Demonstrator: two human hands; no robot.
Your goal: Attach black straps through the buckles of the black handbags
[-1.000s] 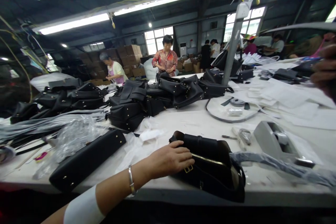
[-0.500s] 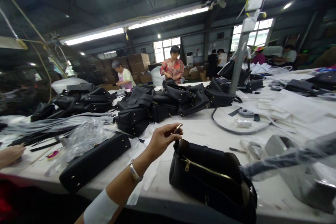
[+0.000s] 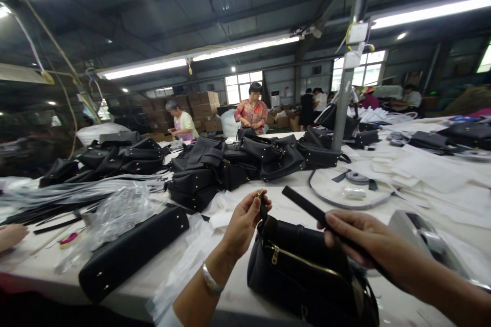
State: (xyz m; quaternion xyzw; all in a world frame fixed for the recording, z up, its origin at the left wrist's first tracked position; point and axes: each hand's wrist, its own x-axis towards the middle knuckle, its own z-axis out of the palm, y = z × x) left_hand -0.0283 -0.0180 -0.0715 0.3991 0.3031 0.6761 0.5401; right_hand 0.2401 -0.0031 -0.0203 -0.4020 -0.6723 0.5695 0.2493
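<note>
A black handbag (image 3: pixel 295 265) with a gold zipper stands on the table at the front, right of the middle. My left hand (image 3: pixel 245 217) pinches a small gold metal buckle (image 3: pixel 261 193) on a short black tab at the bag's upper left end. A flat black strap (image 3: pixel 303 203) is gripped in my right hand (image 3: pixel 356 232), above the bag's right side. The strap's free end points up and left toward the buckle, with a gap between them. The rest of the strap runs back under my right hand and forearm.
Another black bag (image 3: pixel 134 253) lies on its side at left, beside crumpled clear plastic (image 3: pixel 115 214). Black bags (image 3: pixel 233 158) are heaped across the table's middle. A metal post (image 3: pixel 341 107) rises behind. Another person's hand (image 3: pixel 13 237) is at the left edge; co-workers (image 3: pixel 251 112) stand beyond.
My right hand has come into view from the right with the black strap. My left hand keeps its pinch on the buckle. The plastic-wrapped dark length at right is gone from view.
</note>
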